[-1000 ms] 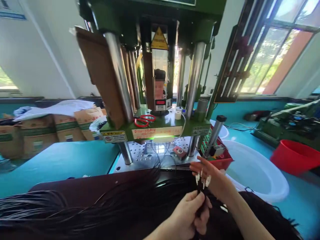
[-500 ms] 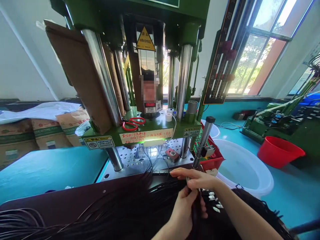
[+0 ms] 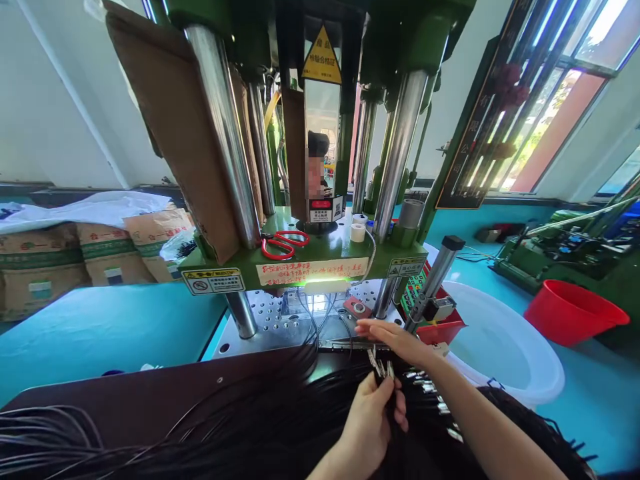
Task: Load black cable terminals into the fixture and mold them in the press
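Note:
My left hand [image 3: 364, 421] is closed round a small bunch of black cables. Their silvery metal ends [image 3: 382, 368] stick up above its thumb and fingers. Just over these ends, my right hand [image 3: 397, 341] is stretched out flat with nothing in it; whether it touches them I cannot tell. A mass of black cables [image 3: 270, 427] spreads beneath both hands across the dark table. More metal cable ends [image 3: 441, 403] lie to the right, partly behind my right forearm.
A green press [image 3: 330, 257] with steel columns stands ahead, and red-handled scissors [image 3: 285, 244] lie on its ledge. Below it is a perforated metal plate [image 3: 270, 313]. To the right are a red bin [image 3: 440, 330], a white tub [image 3: 545, 373] and a red bucket [image 3: 570, 310].
My right hand has risen a little off the bunch, so the metal ends now show between the hands. My left hand keeps its hold. The camera view has shifted slightly.

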Demonstrator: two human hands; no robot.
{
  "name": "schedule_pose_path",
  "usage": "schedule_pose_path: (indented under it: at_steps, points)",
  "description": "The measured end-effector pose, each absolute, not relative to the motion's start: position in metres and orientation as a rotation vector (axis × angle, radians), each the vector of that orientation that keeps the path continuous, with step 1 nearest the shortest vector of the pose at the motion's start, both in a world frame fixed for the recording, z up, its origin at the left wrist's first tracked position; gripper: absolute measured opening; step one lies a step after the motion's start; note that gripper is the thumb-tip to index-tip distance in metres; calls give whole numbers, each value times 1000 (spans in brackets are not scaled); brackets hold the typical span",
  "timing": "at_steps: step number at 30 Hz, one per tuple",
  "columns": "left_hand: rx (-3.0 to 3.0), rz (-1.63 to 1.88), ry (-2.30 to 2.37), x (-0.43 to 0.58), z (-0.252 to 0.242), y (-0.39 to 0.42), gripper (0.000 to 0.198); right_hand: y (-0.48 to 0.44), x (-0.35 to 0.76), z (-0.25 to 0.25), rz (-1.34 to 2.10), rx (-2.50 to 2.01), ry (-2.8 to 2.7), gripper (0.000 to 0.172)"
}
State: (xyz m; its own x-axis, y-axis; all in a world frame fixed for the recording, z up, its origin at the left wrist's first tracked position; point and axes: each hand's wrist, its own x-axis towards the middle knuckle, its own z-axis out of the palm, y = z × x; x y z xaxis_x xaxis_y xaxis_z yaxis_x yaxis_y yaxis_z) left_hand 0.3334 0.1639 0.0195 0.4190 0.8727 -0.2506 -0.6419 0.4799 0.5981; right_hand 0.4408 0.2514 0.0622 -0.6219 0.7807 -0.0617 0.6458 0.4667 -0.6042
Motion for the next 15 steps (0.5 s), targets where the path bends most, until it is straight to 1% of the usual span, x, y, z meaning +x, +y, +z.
schedule_pose_path:
  at_steps: [2, 4, 6, 9, 12, 13, 15]
  points:
    - [450, 1040, 619, 329, 23, 165, 44, 257, 444, 51, 514, -1490, -2531, 41]
    - [458, 1072, 674, 323, 26, 165, 48, 258, 445, 41, 389, -1574, -2565, 36]
    - [477, 1077, 739, 315, 31, 164, 49, 254, 443, 35, 288, -1609, -2626, 34]
    - [494, 1067, 789, 299, 37, 161, 47, 248, 441, 34, 215, -1618, -2728, 39]
    - [481, 983, 774, 285, 41, 153, 45, 247, 441, 38, 234, -1647, -2787, 44]
    - [476, 933, 764, 283, 41, 149, 45, 248, 441, 40, 249, -1666, -2789, 42]
    - [476, 828, 749, 284, 39, 139, 44, 249, 441, 46, 299, -1706, -2768, 34]
